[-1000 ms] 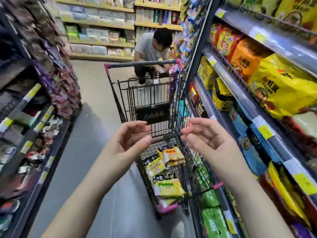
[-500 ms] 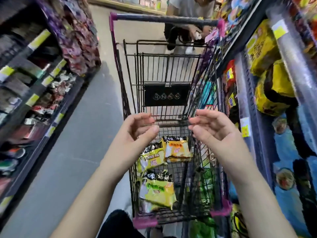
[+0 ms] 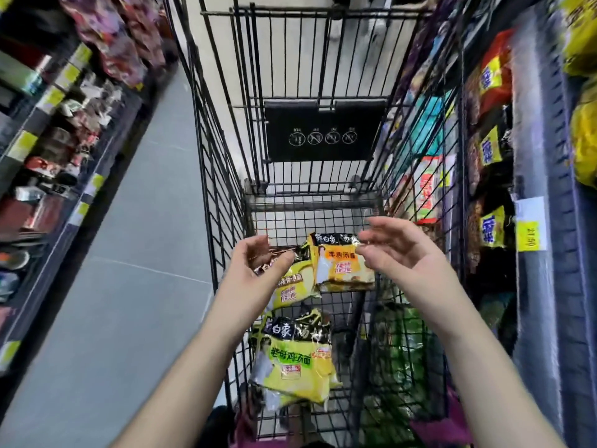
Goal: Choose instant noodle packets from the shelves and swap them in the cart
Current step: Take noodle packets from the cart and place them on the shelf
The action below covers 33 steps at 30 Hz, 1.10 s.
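Left hand point(image 3: 258, 265) and right hand point(image 3: 399, 252) hover empty, fingers loose, above the cart point(image 3: 217, 163) in a grey-floored aisle point(image 3: 129, 270).

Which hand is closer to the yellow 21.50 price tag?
Right. The right hand hovers over the cart, just left of the price tag; the left hand is farther left, beyond it.

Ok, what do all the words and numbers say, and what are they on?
"21.50": yellow price tag on the right shelf rail.
"白象", "老母鸡汤面": nearest noodle packet in the cart.
"牛肉汤面": orange packet.
Black sign: words above four no-symbols, too small.
Middle packet: partly covered, unclear.
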Each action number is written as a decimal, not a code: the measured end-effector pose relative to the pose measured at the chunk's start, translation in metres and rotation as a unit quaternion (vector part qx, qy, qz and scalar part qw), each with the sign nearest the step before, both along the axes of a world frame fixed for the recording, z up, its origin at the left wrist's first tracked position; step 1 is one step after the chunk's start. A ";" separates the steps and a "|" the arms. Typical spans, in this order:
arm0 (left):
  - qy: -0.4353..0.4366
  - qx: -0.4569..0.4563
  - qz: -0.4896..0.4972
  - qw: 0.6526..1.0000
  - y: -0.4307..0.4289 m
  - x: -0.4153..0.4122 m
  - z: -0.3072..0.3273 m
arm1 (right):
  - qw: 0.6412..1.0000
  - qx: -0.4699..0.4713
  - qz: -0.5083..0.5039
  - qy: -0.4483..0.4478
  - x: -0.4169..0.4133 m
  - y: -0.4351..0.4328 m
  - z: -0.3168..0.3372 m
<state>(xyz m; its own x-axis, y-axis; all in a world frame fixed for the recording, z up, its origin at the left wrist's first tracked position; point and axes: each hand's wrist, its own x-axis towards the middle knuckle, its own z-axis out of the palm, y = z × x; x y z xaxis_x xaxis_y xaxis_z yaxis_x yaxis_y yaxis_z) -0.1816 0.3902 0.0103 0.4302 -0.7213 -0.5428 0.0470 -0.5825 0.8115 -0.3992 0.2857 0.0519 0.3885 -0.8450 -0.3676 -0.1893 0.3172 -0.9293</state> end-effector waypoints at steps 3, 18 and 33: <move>-0.019 0.058 0.005 0.998 -0.006 -0.002 -0.037 | 1.000 0.029 0.002 0.012 -0.004 -0.008 -0.033; -0.119 0.292 0.055 0.947 -0.041 -0.027 -0.170 | 0.993 0.087 -0.027 0.070 -0.025 -0.041 -0.150; -0.137 0.284 0.097 0.944 -0.034 -0.034 -0.191 | 0.991 0.089 -0.042 0.088 -0.036 -0.052 -0.183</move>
<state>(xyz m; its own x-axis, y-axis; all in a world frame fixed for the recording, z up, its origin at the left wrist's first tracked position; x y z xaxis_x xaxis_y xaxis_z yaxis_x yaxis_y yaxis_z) -0.2157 0.3561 -0.1807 0.7048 -0.2411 -0.6672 0.0314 -0.9289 0.3689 -0.4348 0.2336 -0.1314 0.2363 -0.7875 -0.5691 -0.3091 0.4944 -0.8124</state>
